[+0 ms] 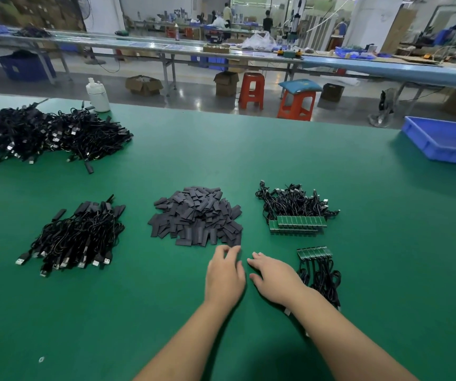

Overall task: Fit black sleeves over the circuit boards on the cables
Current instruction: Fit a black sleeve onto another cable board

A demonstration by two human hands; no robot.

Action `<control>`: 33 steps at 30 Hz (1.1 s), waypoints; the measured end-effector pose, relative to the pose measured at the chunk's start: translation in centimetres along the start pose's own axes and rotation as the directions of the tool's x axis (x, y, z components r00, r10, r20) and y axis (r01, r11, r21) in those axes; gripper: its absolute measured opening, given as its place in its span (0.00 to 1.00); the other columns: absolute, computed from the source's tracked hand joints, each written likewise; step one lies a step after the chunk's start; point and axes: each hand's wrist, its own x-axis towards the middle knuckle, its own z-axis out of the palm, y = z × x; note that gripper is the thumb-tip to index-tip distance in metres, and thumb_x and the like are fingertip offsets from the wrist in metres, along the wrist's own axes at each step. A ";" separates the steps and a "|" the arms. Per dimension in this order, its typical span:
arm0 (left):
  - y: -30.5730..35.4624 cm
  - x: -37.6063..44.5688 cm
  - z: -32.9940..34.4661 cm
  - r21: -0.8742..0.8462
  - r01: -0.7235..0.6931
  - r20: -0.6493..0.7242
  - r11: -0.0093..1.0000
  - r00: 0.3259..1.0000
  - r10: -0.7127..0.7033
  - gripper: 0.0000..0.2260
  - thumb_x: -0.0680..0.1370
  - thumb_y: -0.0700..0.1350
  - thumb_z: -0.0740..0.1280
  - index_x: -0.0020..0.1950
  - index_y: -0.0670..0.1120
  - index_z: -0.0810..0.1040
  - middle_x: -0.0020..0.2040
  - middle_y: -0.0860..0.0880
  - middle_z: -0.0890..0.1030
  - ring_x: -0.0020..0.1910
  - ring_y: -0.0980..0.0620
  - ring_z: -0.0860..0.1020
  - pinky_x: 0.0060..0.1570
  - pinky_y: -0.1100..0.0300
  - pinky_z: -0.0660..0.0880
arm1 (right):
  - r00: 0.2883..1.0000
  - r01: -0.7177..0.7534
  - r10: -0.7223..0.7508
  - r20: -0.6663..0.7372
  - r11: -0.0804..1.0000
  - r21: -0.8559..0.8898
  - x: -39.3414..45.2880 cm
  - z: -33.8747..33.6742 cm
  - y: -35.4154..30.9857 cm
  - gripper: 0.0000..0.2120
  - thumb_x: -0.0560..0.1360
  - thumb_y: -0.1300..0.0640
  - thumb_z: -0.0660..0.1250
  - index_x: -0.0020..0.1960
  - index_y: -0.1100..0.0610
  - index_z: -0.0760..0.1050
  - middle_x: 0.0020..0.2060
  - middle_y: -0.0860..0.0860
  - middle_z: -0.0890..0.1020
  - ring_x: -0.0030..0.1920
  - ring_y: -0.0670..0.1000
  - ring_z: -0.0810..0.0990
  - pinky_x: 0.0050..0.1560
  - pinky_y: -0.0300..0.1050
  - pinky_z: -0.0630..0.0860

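A heap of flat black sleeves lies in the middle of the green table. My left hand reaches its fingertips to the heap's near edge and touches a sleeve there. My right hand rests beside it, fingers relaxed and holding nothing. Right of my right hand lies a small row of cables with bare green circuit boards. A larger stack of cables with green boards sits behind it. At the left lies a bundle of cables with sleeves fitted.
A big pile of black cables fills the far left, with a white bottle behind it. A blue plastic tray stands at the far right edge. Beyond the table are orange stools, boxes and other benches.
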 end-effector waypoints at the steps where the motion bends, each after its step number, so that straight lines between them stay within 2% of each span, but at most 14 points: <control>1: -0.1 0.0 0.3 0.019 0.017 0.015 1.000 1.000 -0.017 0.17 0.79 0.44 0.63 0.68 0.47 0.75 0.60 0.49 0.73 0.54 0.48 0.75 0.58 0.55 0.72 | 1.000 0.001 0.000 -0.007 1.000 0.008 0.0 -0.3 0.0 0.21 0.83 0.50 0.57 0.74 0.51 0.69 0.76 0.48 0.67 0.76 0.50 0.64 0.72 0.50 0.68; 3: -0.4 0.1 0.5 0.027 0.034 0.021 0.999 0.999 -0.034 0.17 0.79 0.43 0.62 0.68 0.47 0.75 0.59 0.49 0.73 0.52 0.47 0.75 0.56 0.55 0.72 | 0.992 -0.041 0.042 -0.116 0.999 0.006 -0.3 -1.1 0.6 0.15 0.81 0.50 0.58 0.62 0.50 0.79 0.61 0.50 0.82 0.63 0.54 0.78 0.59 0.50 0.77; 5: -0.6 0.0 0.5 0.022 0.026 0.017 0.999 1.000 -0.026 0.16 0.78 0.42 0.62 0.66 0.47 0.76 0.58 0.49 0.73 0.51 0.47 0.75 0.55 0.55 0.73 | 0.941 -0.144 0.131 -0.313 0.989 -0.021 -0.7 -2.5 1.9 0.14 0.81 0.51 0.58 0.52 0.51 0.82 0.45 0.49 0.85 0.48 0.53 0.81 0.50 0.48 0.80; 7: -0.6 -0.2 0.6 0.038 0.014 0.011 0.999 1.000 -0.014 0.15 0.78 0.42 0.62 0.64 0.47 0.77 0.57 0.50 0.74 0.50 0.49 0.74 0.54 0.57 0.73 | 0.875 -0.273 0.223 -0.430 0.960 -0.059 -0.9 -3.8 4.0 0.14 0.81 0.50 0.57 0.53 0.52 0.82 0.46 0.50 0.84 0.49 0.52 0.80 0.52 0.50 0.79; 8: -0.6 -0.2 0.7 0.042 0.011 0.008 0.999 1.000 -0.011 0.14 0.78 0.42 0.63 0.64 0.47 0.77 0.57 0.51 0.74 0.50 0.50 0.74 0.53 0.58 0.73 | 0.864 -0.345 0.274 -0.423 0.933 -0.101 -1.0 -4.4 5.2 0.15 0.81 0.49 0.57 0.59 0.52 0.79 0.52 0.50 0.83 0.54 0.52 0.79 0.57 0.50 0.78; 10: -0.6 -0.3 0.8 0.049 0.008 0.005 0.999 1.000 -0.008 0.14 0.79 0.43 0.63 0.63 0.48 0.77 0.57 0.51 0.74 0.50 0.51 0.73 0.53 0.58 0.72 | 0.849 -0.496 0.451 -0.275 0.860 -0.122 -1.2 -5.4 7.4 0.23 0.81 0.43 0.59 0.72 0.53 0.69 0.65 0.53 0.77 0.65 0.55 0.74 0.65 0.52 0.73; 13: -0.6 -0.2 0.9 0.057 0.008 0.003 0.998 1.000 -0.008 0.14 0.79 0.43 0.62 0.63 0.49 0.77 0.56 0.52 0.74 0.50 0.51 0.73 0.53 0.59 0.72 | 0.798 -0.601 0.603 0.006 0.794 0.095 -1.6 -6.3 9.4 0.37 0.77 0.38 0.66 0.77 0.56 0.58 0.70 0.56 0.73 0.66 0.57 0.75 0.62 0.53 0.76; 16: -0.8 -0.1 0.9 0.032 0.022 0.020 0.999 1.000 -0.022 0.14 0.79 0.44 0.62 0.64 0.49 0.77 0.56 0.53 0.75 0.51 0.52 0.73 0.55 0.57 0.73 | 0.813 -0.531 0.583 0.018 0.726 0.437 -1.7 -6.5 9.6 0.38 0.73 0.45 0.74 0.76 0.56 0.61 0.70 0.56 0.72 0.62 0.57 0.77 0.59 0.52 0.75; 19: -0.9 0.1 0.8 -0.023 0.045 0.038 0.999 0.998 -0.044 0.15 0.79 0.47 0.62 0.65 0.50 0.77 0.57 0.55 0.75 0.53 0.53 0.74 0.57 0.57 0.72 | 0.828 -0.406 0.559 0.027 0.567 0.717 -1.5 -6.2 8.7 0.21 0.74 0.55 0.75 0.64 0.55 0.76 0.59 0.54 0.80 0.51 0.55 0.79 0.52 0.52 0.76; 21: -0.9 0.1 0.7 -0.054 0.059 0.047 0.997 0.997 -0.057 0.15 0.79 0.50 0.62 0.65 0.52 0.77 0.57 0.57 0.74 0.54 0.54 0.74 0.57 0.58 0.72 | 0.857 -0.365 0.511 0.069 0.507 0.781 -1.5 -6.2 7.7 0.10 0.74 0.58 0.74 0.55 0.56 0.81 0.48 0.54 0.85 0.44 0.54 0.82 0.49 0.49 0.78; 23: -0.9 0.1 0.6 -0.087 0.086 0.063 0.992 0.995 -0.081 0.15 0.79 0.53 0.63 0.65 0.54 0.77 0.57 0.60 0.73 0.54 0.55 0.74 0.57 0.57 0.72 | 0.885 -0.303 0.461 0.067 0.459 0.835 -1.6 -6.1 6.6 0.06 0.74 0.59 0.74 0.51 0.54 0.84 0.41 0.54 0.87 0.42 0.54 0.83 0.52 0.52 0.79; 28: -0.6 1.2 -0.3 -0.248 0.156 0.215 0.956 0.971 -0.103 0.14 0.78 0.61 0.63 0.60 0.60 0.81 0.59 0.61 0.77 0.62 0.56 0.73 0.66 0.51 0.69 | 0.942 -0.142 0.331 0.050 0.261 0.955 -1.5 -5.9 3.8 0.08 0.74 0.61 0.74 0.50 0.51 0.84 0.46 0.58 0.87 0.47 0.59 0.86 0.52 0.55 0.82; 30: -0.6 1.6 -0.7 -0.365 0.222 0.300 0.904 0.948 -0.112 0.13 0.78 0.61 0.65 0.59 0.60 0.82 0.60 0.57 0.80 0.65 0.53 0.73 0.68 0.47 0.68 | 0.956 -0.121 0.287 0.062 0.192 0.974 -1.3 -5.4 2.6 0.09 0.74 0.63 0.73 0.52 0.53 0.84 0.46 0.58 0.87 0.46 0.59 0.86 0.50 0.54 0.83; 33: -0.4 1.5 -1.1 -0.408 0.297 0.348 0.864 0.925 -0.154 0.14 0.77 0.58 0.69 0.61 0.56 0.82 0.59 0.50 0.81 0.63 0.49 0.76 0.68 0.49 0.70 | 0.959 -0.105 0.278 0.054 0.173 0.979 -0.8 -4.4 1.2 0.08 0.74 0.64 0.73 0.52 0.55 0.84 0.45 0.58 0.87 0.45 0.58 0.85 0.51 0.55 0.82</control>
